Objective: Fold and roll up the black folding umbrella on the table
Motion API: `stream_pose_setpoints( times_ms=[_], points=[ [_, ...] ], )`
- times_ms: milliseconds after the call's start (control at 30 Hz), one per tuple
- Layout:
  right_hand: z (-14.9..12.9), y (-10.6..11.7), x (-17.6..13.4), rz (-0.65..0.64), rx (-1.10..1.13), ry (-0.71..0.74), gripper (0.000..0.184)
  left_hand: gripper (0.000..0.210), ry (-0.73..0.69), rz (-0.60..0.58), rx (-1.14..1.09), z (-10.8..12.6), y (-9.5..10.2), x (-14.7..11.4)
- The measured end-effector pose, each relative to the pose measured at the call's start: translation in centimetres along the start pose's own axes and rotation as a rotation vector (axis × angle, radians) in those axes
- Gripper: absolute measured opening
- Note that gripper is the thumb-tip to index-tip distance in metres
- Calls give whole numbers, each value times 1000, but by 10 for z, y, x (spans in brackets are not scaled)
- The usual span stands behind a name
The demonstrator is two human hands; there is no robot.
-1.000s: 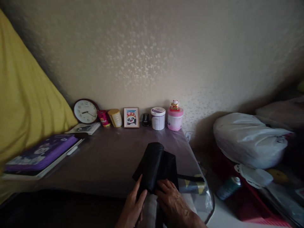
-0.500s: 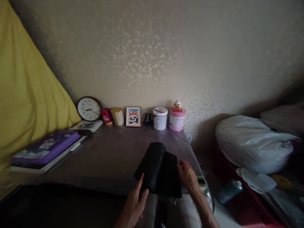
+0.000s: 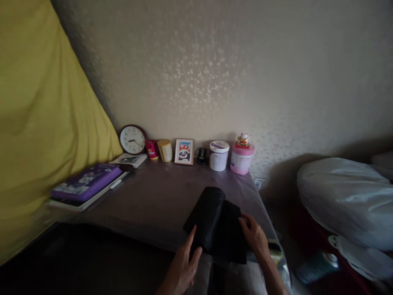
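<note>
A roll of black plastic bags (image 3: pixel 208 213) is at the table's near edge, partly unrolled, with a loose flap (image 3: pixel 229 235) spreading to its right. My left hand (image 3: pixel 184 260) grips the roll's near left end, thumb and forefinger apart on its surface. At the flap's right edge, my right hand (image 3: pixel 254 234) has its thumb and fingers closed on the plastic. The flap's lower corner hangs past the table edge.
Along the wall on the table (image 3: pixel 159 192) stand a clock (image 3: pixel 132 139), a framed panda picture (image 3: pixel 184 151) and tubs (image 3: pixel 219 156). A purple case (image 3: pixel 87 182) lies at left. To the right are a white bag (image 3: pixel 344 200) and a spray can (image 3: pixel 317 267).
The view has turned slightly left, so everything appears farther right. Both hands stay on the black roll and its flap, in nearly the same grip.
</note>
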State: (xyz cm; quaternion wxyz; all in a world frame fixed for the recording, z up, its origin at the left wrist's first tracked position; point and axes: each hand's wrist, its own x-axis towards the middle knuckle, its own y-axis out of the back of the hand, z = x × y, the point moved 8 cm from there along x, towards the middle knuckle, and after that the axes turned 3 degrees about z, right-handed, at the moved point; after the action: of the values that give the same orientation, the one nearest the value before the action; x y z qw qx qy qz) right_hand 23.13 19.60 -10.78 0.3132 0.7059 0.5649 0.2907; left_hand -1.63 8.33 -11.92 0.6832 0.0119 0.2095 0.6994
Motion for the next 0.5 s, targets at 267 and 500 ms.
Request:
stream_pose_setpoints(
  times_ms=[267, 500],
  points=[
    [-3, 1, 0, -21, -9, 4, 45, 69, -17, -1, -3, -1, 0, 1],
    [3, -1, 4, -21, 0, 15, 41, 67, 10, -3, 32, -5, 0, 3]
  ],
)
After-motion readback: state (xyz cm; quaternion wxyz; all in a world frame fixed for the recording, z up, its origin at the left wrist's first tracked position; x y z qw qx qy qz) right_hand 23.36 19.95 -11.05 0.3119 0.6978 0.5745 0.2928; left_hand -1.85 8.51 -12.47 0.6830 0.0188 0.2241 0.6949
